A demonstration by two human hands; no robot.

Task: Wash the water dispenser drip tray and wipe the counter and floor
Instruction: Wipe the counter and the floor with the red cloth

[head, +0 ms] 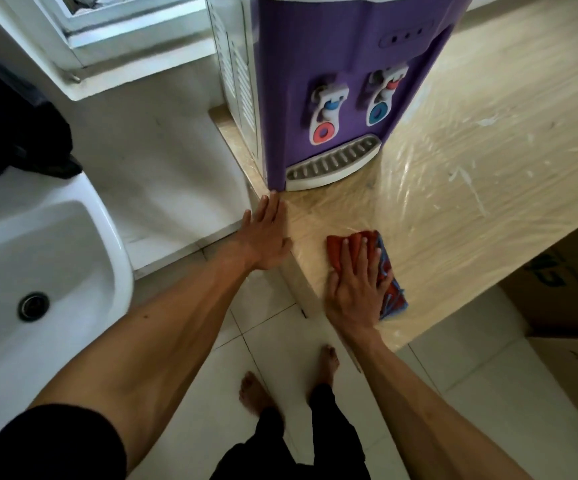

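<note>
right hand (357,289) flat on cloth (389,271)

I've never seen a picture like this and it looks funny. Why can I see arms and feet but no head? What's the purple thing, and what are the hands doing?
The camera sits on the person's head and looks down, so you see what they see: their own arms, and their bare feet on the white tiled floor. The purple thing is a water dispenser with two taps. Its white and grey drip tray sits in place at the bottom. It stands on a counter covered with shiny plastic film. The right hand presses flat on a red and blue cloth on the counter, as if wiping. The left hand lies flat and empty on the counter's corner. At the left is a white sink.
</note>
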